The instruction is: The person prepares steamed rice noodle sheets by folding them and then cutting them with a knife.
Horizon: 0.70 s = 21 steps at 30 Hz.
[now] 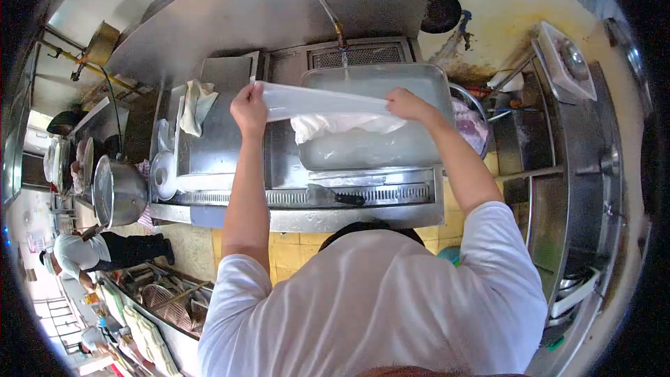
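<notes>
- Your translucent plastic film (324, 102) could be tearing if both hands are hauling too hard; it is spanning nearly straight between them, so any thin spot would be giving way first.
- Wetness could be loosening your hold: water is running from the faucet (340, 36) at twelve o'clock of the film, and slick fingers would be letting an end slip.
- A slipped end could be dropping into the steel basin (412, 153), splashing or snagging on the white cloth-like bundle (342, 127), which is lying just toward six o'clock; you cannot be sure from this view whether film and bundle are touching.
- The cleaver (321, 195) is resting farther out at six o'clock, between you and the basin, so a forearm swinging low could be knocking it.
- Your left hand (249, 108) is gripping the film's nine o'clock end, fingers curled tightly closed around it.
- Your right hand (412, 106) is pinching the three o'clock end, fingers folded in a near-fist; the exact finger placement is hiding from view.
- The film itself is hanging between the two hands, above the counter on its nine o'clock side and above the basin on its three o'clock side.
</notes>
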{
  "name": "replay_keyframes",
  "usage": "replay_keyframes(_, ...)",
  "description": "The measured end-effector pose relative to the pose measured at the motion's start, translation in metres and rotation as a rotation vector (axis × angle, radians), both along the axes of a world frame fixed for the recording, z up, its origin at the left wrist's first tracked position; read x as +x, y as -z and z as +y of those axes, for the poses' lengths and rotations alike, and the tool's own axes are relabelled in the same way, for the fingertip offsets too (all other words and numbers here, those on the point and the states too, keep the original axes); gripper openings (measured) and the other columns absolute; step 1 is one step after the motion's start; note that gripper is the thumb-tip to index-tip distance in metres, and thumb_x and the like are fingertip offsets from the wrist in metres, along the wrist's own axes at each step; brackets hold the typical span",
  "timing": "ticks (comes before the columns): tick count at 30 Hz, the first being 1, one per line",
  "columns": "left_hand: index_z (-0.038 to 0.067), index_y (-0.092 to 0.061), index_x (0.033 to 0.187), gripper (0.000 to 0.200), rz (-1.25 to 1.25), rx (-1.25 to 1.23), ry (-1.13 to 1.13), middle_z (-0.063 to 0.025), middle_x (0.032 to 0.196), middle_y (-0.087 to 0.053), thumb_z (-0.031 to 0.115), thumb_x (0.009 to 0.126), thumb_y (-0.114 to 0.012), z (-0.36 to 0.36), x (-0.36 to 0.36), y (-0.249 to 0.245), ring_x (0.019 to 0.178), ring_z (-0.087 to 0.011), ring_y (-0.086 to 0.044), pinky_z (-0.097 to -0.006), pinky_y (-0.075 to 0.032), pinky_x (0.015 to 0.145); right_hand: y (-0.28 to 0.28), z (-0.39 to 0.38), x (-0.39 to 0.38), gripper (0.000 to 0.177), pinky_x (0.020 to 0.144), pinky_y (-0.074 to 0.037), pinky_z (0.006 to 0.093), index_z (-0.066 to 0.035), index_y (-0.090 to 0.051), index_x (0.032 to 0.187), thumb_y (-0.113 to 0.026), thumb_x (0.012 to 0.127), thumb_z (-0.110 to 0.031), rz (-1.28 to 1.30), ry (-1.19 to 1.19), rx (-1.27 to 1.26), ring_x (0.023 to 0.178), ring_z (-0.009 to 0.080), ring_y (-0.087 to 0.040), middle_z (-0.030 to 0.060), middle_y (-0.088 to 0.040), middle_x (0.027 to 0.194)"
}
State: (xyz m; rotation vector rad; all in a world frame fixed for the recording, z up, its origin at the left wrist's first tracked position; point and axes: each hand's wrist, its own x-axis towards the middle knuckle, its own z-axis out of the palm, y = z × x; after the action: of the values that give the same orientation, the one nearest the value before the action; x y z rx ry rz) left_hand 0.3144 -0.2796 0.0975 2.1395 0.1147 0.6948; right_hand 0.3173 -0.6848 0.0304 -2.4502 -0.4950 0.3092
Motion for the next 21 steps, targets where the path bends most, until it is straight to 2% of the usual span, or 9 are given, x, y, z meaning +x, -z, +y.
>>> replay_keyframes(2,0.000,-0.075,0.099,0.020,0.031,-0.005,-0.064,-0.0153,0.084,-0.074,0.018,0.092,-0.071,0.001,-0.010,0.013,0.070,-0.0150,-0.064,-0.0318,-0.052,0.067,0.011,-0.018,0.003,0.026,0.086,-0.053,0.0453,0.002,-0.071,0.096,-0.056,0.084,-0.015,0.033,-0.020,-0.268,0.094,0.0390,-0.069,0.0271,-0.070,0.097)
replay_keyframes(5,0.003,-0.076,0.100,0.017,-0.028,0.017,0.162,-0.0172,0.090,-0.074,0.017,0.091,-0.070,-0.037,-0.028,0.015,0.079,-0.0208,-0.072,-0.0340,-0.054,0.071,0.007,-0.006,0.017,0.028,0.089,-0.053,0.0455,0.001,-0.072,0.098,-0.057,0.084,-0.017,0.074,-0.075,-0.601,0.094,0.0384,-0.069,0.0269,-0.070,0.095)
replay_keyframes(7,0.004,-0.076,0.097,0.013,-0.002,0.146,0.271,-0.0178,0.092,-0.074,0.011,0.088,-0.070,-0.082,-0.032,-0.007,0.083,-0.0268,-0.074,-0.0354,-0.056,0.074,-0.022,0.039,0.009,0.032,0.091,-0.053,0.0440,0.001,-0.072,0.102,-0.058,0.084,-0.021,-0.143,0.102,0.081,0.098,0.0359,-0.069,0.0273,-0.070,0.100)
replay_keyframes(9,0.004,-0.076,0.095,0.012,-0.109,0.173,0.389,-0.0189,0.092,-0.073,0.009,0.087,-0.070,-0.104,-0.025,-0.021,0.082,-0.0301,-0.074,-0.0366,-0.057,0.075,-0.069,0.096,0.004,0.034,0.091,-0.052,0.0420,0.001,-0.072,0.103,-0.057,0.086,-0.024,-0.205,-0.035,0.548,0.104,0.0329,-0.068,0.0263,-0.068,0.108)
replay_keyframes(12,0.003,-0.076,0.095,0.011,-0.209,0.171,0.461,-0.0166,0.091,-0.074,0.009,0.087,-0.070,-0.105,-0.019,-0.071,0.081,-0.0273,-0.074,-0.0371,-0.057,0.075,-0.111,0.114,-0.017,0.031,0.089,-0.053,0.0421,0.000,-0.073,0.102,-0.054,0.086,-0.019,0.189,0.008,0.169,0.102,0.0349,-0.068,0.0261,-0.068,0.108)
replay_keyframes(14,0.004,-0.077,0.096,0.011,-0.240,0.006,0.297,-0.0150,0.091,-0.075,0.007,0.087,-0.070,-0.059,-0.007,-0.093,0.081,-0.0231,-0.074,-0.0347,-0.058,0.075,0.003,0.079,0.024,0.030,0.084,-0.054,0.0442,-0.002,-0.074,0.101,-0.052,0.086,-0.017,-0.189,-0.248,-0.299,0.092,0.0393,-0.069,0.0261,-0.070,0.099)
replay_keyframes(16,0.005,-0.077,0.096,0.012,-0.212,-0.157,0.167,-0.0142,0.090,-0.076,0.005,0.087,-0.069,-0.028,0.000,-0.097,0.082,-0.0209,-0.074,-0.0334,-0.058,0.076,0.048,0.020,0.028,0.030,0.082,-0.054,0.0454,-0.001,-0.074,0.101,-0.050,0.086,-0.013,-0.098,-0.192,-0.388,0.089,0.0415,-0.068,0.0257,-0.070,0.095)
replay_keyframes(19,0.005,-0.077,0.096,0.014,-0.093,0.030,0.151,-0.0142,0.091,-0.076,0.003,0.086,-0.068,-0.022,-0.003,-0.067,0.084,-0.0200,-0.074,-0.0321,-0.057,0.077,-0.006,0.009,0.007,0.028,0.080,-0.054,0.0421,0.001,-0.072,0.102,-0.052,0.086,-0.011,0.017,0.008,-0.351,0.086,0.0353,-0.069,0.0229,-0.071,0.092)
replay_keyframes(21,0.006,-0.077,0.096,0.014,-0.102,0.144,0.341,-0.0154,0.093,-0.075,0.004,0.085,-0.068,-0.070,-0.012,-0.044,0.086,-0.0254,-0.075,-0.0338,-0.058,0.078,-0.041,0.050,0.015,0.027,0.078,-0.054,0.0397,0.001,-0.071,0.104,-0.055,0.086,-0.008,-0.057,0.117,0.047,0.084,0.0284,-0.069,0.0206,-0.071,0.088)
